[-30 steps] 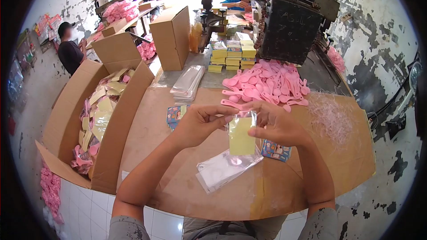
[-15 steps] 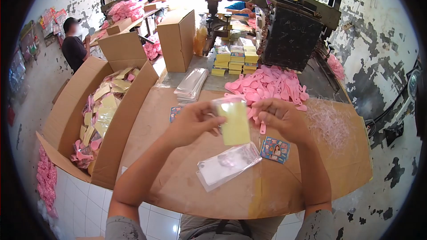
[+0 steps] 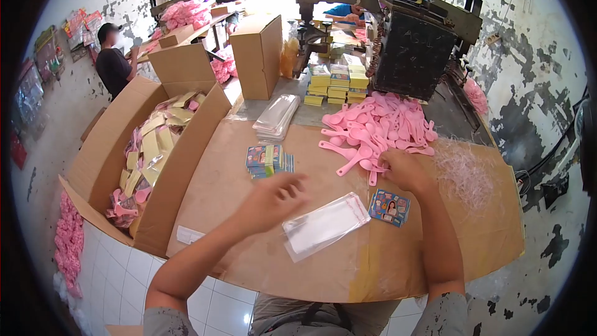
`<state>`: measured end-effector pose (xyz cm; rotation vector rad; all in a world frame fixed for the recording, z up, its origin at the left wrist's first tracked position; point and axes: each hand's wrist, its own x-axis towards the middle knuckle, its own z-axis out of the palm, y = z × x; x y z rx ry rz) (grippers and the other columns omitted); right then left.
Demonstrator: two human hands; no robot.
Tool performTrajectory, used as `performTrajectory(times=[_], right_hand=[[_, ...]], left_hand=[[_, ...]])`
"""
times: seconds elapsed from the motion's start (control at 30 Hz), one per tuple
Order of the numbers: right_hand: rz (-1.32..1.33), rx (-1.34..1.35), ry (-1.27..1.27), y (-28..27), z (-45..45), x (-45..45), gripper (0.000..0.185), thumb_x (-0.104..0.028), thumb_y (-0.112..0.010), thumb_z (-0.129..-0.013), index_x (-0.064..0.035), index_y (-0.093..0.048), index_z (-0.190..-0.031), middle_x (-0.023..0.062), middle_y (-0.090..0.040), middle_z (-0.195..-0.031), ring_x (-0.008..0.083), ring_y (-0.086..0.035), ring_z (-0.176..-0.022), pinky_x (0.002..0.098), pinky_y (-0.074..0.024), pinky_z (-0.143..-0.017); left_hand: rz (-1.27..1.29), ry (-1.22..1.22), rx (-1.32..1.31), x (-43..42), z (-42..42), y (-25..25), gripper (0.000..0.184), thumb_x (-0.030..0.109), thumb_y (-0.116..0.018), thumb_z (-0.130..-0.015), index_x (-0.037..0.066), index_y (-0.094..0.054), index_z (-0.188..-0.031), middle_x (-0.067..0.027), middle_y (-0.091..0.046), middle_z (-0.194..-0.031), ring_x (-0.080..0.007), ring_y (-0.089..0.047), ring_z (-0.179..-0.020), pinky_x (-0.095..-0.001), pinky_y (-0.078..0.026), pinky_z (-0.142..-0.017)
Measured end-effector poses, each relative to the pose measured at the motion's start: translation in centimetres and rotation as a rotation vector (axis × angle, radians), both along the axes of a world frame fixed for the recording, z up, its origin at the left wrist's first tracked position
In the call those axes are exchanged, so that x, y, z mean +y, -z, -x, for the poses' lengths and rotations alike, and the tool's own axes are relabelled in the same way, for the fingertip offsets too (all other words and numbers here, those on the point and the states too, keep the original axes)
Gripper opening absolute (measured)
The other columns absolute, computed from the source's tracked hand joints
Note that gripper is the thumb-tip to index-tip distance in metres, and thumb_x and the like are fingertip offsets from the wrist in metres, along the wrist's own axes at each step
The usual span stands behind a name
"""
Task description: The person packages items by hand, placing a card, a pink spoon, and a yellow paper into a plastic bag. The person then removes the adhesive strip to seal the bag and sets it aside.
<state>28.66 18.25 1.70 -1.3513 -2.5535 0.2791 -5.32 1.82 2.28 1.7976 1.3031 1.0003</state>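
Observation:
My left hand (image 3: 277,202) is over the cardboard-covered table, fingers loosely spread and nothing in them. Just beyond it sits a banded stack of blue printed cards (image 3: 258,158). Clear plastic bags (image 3: 326,224) lie flat between my hands. At the near edge of a heap of pink plastic spoons (image 3: 373,124), my right hand (image 3: 403,171) has its fingers curled onto a spoon, its fingertips partly hidden. Closer to me than that hand is a small pile of blue printed cards (image 3: 389,207).
An open carton (image 3: 180,177) at left holds bagged pink spoons with yellow cards. More clear bags (image 3: 275,117) and stacks of cards (image 3: 336,81) stand farther back. A black machine (image 3: 413,46) rises behind the spoons; plastic shreds (image 3: 463,171) lie right. Other people are in the background.
The clear bag with a yellow card has left my hands. My left hand has moved nearer to me and opened; my right hand has lowered to the spoons. The view has shifted slightly.

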Motion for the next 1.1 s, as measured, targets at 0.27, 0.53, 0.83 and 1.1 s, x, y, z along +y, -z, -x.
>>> performTrajectory(times=[0.27, 0.53, 0.83, 1.1], right_hand=[[-0.043, 0.142, -0.105, -2.5, 0.6, -1.4, 0.018, -0.008, -0.067, -0.084, -0.001, -0.069, -0.1, 0.0172, -0.069, -0.101, 0.0352, -0.068, -0.093, 0.0447, -0.054, -0.084], [0.195, 0.43, -0.286, -1.8, 3.6, -9.2, 0.017, -0.005, -0.065, -0.082, -0.0015, -0.063, -0.099, 0.0148, -0.064, -0.092, 0.0336, -0.064, -0.085, 0.0421, -0.052, -0.076], [-0.178, 0.328, -0.508, 2.3, 3.6, -10.9, 0.022, -0.004, -0.072, -0.073, -0.0052, -0.064, -0.094, 0.0075, -0.068, -0.093, 0.0258, -0.066, -0.083, 0.0387, -0.0504, -0.076], [-0.309, 0.339, -0.576, 2.5, 3.5, -10.6, 0.023, -0.003, -0.073, -0.07, -0.0053, -0.065, -0.092, 0.0067, -0.069, -0.092, 0.0237, -0.068, -0.081, 0.0364, -0.0524, -0.073]], left_hand=[[-0.196, 0.13, 0.405, 3.8, -5.6, 4.9, 0.039, 0.028, -0.082, -0.088, 0.006, -0.07, -0.117, -0.0081, -0.064, -0.097, -0.0201, -0.064, -0.084, -0.0348, -0.054, -0.075], [0.011, 0.046, -0.005, 3.7, -4.9, 4.9, 0.022, 0.014, -0.08, -0.089, 0.002, -0.073, -0.105, -0.0081, -0.069, -0.084, -0.0154, -0.062, -0.072, -0.0323, -0.052, -0.068], [-0.009, 0.058, -0.015, 3.3, -4.7, 4.9, 0.018, 0.017, -0.078, -0.093, 0.003, -0.076, -0.105, -0.0055, -0.073, -0.084, -0.013, -0.063, -0.068, -0.0295, -0.052, -0.064], [-0.078, 0.016, -0.11, 3.7, -4.7, 5.4, 0.021, 0.018, -0.073, -0.098, 0.0, -0.074, -0.105, -0.0083, -0.074, -0.085, -0.0152, -0.063, -0.067, -0.0301, -0.052, -0.066]])
